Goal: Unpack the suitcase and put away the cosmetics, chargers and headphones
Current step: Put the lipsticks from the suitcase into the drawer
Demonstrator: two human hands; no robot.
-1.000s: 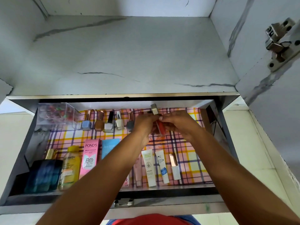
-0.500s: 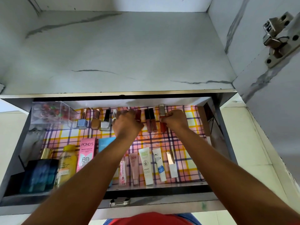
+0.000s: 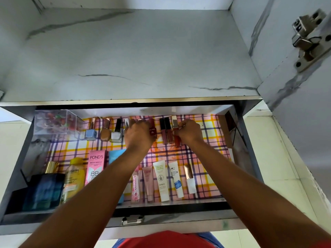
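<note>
Now a red lip gloss (image 3: pixel 177 138) is pinched upright by the right hand (image 3: pixel 189 132) — just beside it; the left hand (image 3: pixel 138 134) is curled, its hold hidden.

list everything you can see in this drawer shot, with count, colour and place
drawer: 1, grey, open under a marble-look shelf
liner: 1, pink, yellow and purple check, drawer floor
clear box: 1, transparent, back left corner
nail polish bottles: 3 clearly seen, blue, tan, white, back row left
lip gloss tubes: 2, dark mauve, back row centre
perfume bottle: 1, blue, gold cap, front left
Garnier bottle: 1, yellow, front left
Pond's box: 1, pink, front
tubes: 5, pink and white, front centre
hinge: 1, metal, upper right
left hand: closed near a dark red bottle
right hand: holding a red gloss tube
</note>
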